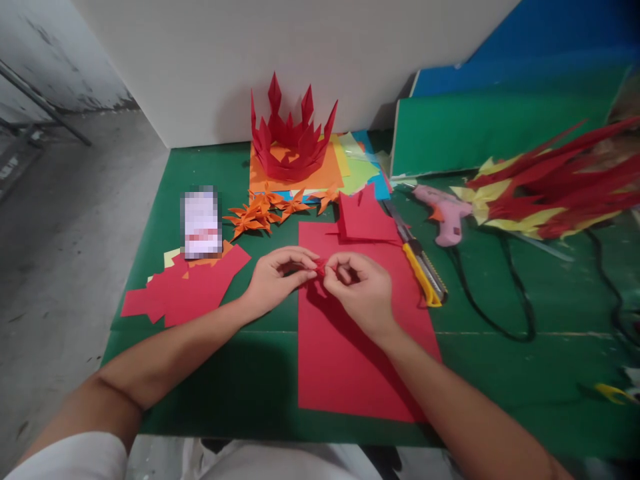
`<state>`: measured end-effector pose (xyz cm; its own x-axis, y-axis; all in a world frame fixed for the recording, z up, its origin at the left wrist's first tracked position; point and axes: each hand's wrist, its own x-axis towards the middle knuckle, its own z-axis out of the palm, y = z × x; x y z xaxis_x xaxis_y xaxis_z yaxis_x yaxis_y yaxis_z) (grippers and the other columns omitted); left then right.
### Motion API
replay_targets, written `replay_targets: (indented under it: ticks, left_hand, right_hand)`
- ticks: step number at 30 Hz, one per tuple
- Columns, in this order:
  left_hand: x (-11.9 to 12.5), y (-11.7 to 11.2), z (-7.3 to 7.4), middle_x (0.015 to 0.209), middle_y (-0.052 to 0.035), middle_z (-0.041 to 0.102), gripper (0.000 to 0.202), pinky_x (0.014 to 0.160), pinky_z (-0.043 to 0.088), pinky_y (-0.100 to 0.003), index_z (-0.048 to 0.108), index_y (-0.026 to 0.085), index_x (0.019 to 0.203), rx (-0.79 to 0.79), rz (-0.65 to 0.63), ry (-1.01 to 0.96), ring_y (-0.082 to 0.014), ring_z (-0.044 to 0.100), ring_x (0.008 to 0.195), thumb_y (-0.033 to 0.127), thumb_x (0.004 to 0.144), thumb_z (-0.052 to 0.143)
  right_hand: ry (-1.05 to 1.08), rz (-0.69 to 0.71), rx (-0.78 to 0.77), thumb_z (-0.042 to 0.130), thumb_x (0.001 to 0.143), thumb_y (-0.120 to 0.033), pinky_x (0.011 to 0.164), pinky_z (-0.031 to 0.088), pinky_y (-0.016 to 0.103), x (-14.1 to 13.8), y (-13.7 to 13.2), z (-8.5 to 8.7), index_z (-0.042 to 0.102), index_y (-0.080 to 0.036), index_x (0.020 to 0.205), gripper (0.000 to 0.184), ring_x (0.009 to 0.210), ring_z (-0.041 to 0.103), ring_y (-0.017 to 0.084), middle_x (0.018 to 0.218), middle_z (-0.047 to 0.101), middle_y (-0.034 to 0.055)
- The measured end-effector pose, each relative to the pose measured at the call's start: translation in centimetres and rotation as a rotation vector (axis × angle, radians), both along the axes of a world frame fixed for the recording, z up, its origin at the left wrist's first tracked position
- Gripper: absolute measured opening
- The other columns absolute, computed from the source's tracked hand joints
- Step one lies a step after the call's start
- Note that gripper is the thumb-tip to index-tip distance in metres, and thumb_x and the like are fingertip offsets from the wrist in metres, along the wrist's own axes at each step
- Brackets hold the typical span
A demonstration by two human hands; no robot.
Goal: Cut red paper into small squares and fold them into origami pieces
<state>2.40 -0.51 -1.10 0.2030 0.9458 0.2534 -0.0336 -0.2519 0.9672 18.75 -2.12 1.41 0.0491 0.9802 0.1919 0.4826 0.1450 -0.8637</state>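
Between my two hands is a small folded piece of red paper (pixel 321 268), pinched at both sides just above a large red sheet (pixel 350 373). My left hand (pixel 280 277) grips its left side with thumb and fingertips. From the right, my right hand (pixel 361 287) pinches the other side. The fingers cover most of the piece, so its exact shape is hidden. Behind my hands lie red paper pieces (pixel 369 217) and several folded orange paper flowers (pixel 260 212). A yellow utility knife (pixel 423 270) rests at the red sheet's right edge.
A red folded-paper crown (pixel 290 157) stands on coloured sheets at the back. Left are red paper offcuts (pixel 183 293) and a blurred phone (pixel 201 223). A pink glue gun (pixel 445 213) with a black cord (pixel 493 330) lies right, beside red and yellow paper strips (pixel 555 183).
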Motion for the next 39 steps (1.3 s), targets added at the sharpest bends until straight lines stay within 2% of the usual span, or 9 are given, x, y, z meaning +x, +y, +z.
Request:
replay_targets:
  ticks: [3,8,17,21,25,27,29,34,39]
  left_hand:
    - [0.2,-0.2,0.3,0.091,-0.0076,0.072,0.013,0.075,0.061,-0.027,0.069,0.016,0.077,0.048,0.041,0.012,-0.0145,0.07,0.084,0.027,0.078,0.075]
    - [0.0,-0.5,1.2,0.086,-0.0063,0.075,0.006,0.077,0.059,-0.028,0.07,0.017,0.078,0.322,0.127,0.19,-0.0146,0.071,0.084,0.015,0.083,0.068]
    - [-0.6,-0.1,1.2,0.093,-0.0066,0.075,0.016,0.081,0.058,-0.025,0.069,0.019,0.088,0.621,0.073,0.332,-0.0126,0.071,0.086,0.007,0.087,0.059]
    - [-0.4,0.3,0.4,0.095,-0.0067,0.069,0.017,0.08,0.058,-0.027,0.068,0.019,0.099,0.417,0.089,0.293,-0.0141,0.068,0.09,0.011,0.085,0.063]
    - [-0.5,1.1,-0.8,0.105,-0.0067,0.062,0.025,0.082,0.057,-0.027,0.067,0.021,0.109,0.137,0.07,0.127,-0.0133,0.065,0.094,0.015,0.086,0.059]
    - [-0.7,1.5,-1.3,0.106,-0.006,0.06,0.023,0.087,0.055,-0.027,0.067,0.021,0.108,0.066,0.082,0.038,-0.0123,0.064,0.095,0.017,0.086,0.06]
    - [-0.9,1.8,-1.7,0.106,-0.0057,0.061,0.021,0.089,0.054,-0.027,0.065,0.021,0.106,0.01,0.083,-0.012,-0.0118,0.064,0.095,0.019,0.085,0.062]
    - [-1.2,2.4,-2.2,0.103,-0.0064,0.065,0.024,0.087,0.055,-0.029,0.056,0.019,0.104,-0.116,0.101,-0.081,-0.0127,0.066,0.092,0.02,0.082,0.065]
    - [-1.4,2.5,-2.4,0.124,-0.0104,0.06,0.032,0.105,0.047,-0.037,0.053,0.019,0.112,-0.053,0.154,-0.003,-0.0168,0.06,0.118,0.011,0.081,0.056]
  right_hand:
    - [0.044,-0.01,-0.016,0.057,0.071,-0.018,0.052,0.033,0.025,-0.3,-0.2,0.0,0.059,-0.022,0.068,0.005,0.048,0.035,0.009,0.05,0.037,-0.0076]
    - [0.288,0.006,-0.188,0.057,0.071,-0.023,0.05,0.034,0.023,-0.8,-0.3,-0.1,0.057,-0.021,0.068,0.004,0.046,0.034,0.007,0.051,0.032,-0.0093]
    - [0.557,0.119,-0.437,0.068,0.069,-0.036,0.047,0.029,0.023,-0.2,0.5,-0.7,0.057,-0.02,0.071,0.02,0.046,0.036,0.007,0.053,0.044,-0.007]
    - [0.396,0.14,-0.331,0.065,0.076,-0.039,0.05,0.035,0.025,0.2,0.7,-0.6,0.06,-0.02,0.074,0.02,0.049,0.041,0.01,0.054,0.045,-0.006]
    - [-0.083,0.098,0.061,0.06,0.084,-0.032,0.063,0.044,0.03,1.7,1.5,-0.4,0.066,-0.022,0.085,0.012,0.064,0.055,0.015,0.069,0.06,0.0005]
    - [-0.316,0.062,0.278,0.057,0.087,-0.029,0.078,0.047,0.037,2.9,2.2,-0.5,0.068,-0.022,0.086,0.014,0.078,0.061,0.02,0.081,0.067,0.0051]
    - [-0.476,0.019,0.402,0.055,0.088,-0.028,0.085,0.046,0.042,4.2,3.0,-0.8,0.071,-0.02,0.084,0.017,0.091,0.063,0.025,0.094,0.069,0.0098]
    - [-0.657,0.001,0.436,0.055,0.083,-0.022,0.095,0.045,0.05,5.8,4.2,-2.0,0.074,-0.021,0.08,0.019,0.111,0.06,0.032,0.121,0.068,0.0112]
    - [-0.663,0.011,0.383,0.052,0.082,-0.019,0.099,0.042,0.053,6.0,4.5,-2.7,0.074,-0.022,0.099,0.028,0.113,0.061,0.03,0.115,0.073,0.0078]
